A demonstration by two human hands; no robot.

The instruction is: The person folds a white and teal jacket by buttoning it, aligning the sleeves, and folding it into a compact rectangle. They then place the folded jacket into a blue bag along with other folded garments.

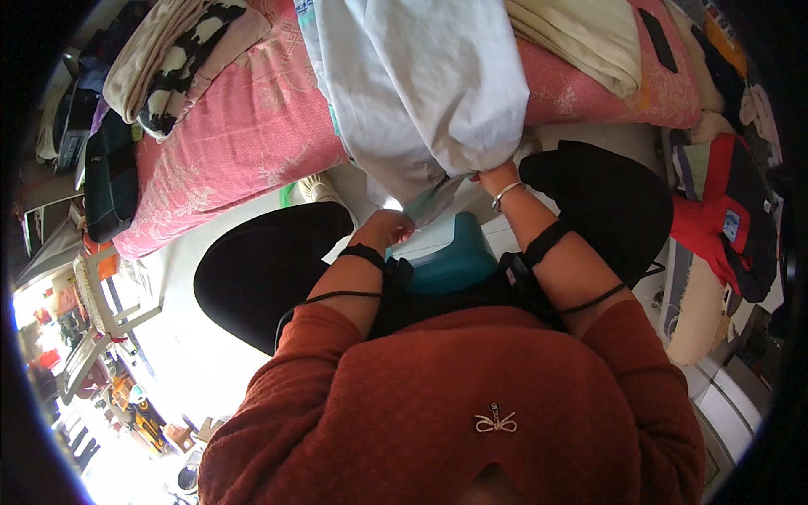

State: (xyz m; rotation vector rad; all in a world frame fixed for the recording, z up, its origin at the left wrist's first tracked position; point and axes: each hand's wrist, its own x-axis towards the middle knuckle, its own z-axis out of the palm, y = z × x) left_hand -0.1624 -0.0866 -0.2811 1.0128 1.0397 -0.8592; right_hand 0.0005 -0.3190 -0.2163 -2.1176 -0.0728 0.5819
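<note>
A large white and pale grey cloth (423,82) hangs over the edge of a bed with a pink patterned cover (252,113), down between my knees. My right hand (499,177), with a silver bracelet at the wrist, grips the cloth's lower right edge; the fingertips are partly hidden by the fabric. My left hand (391,227) is at the lower left by the cloth's greenish-grey corner, fingers curled; whether it pinches the fabric is unclear. Below both hands is a teal plastic stool seat (454,265) between my thighs.
Folded cream cloth (581,44) and a dark flat object (658,40) lie on the bed's right. Folded beige and black-and-white textiles (183,63) lie at its left. A metal-framed chair (107,297) stands at left. Red and black clothing (726,214) is piled at right.
</note>
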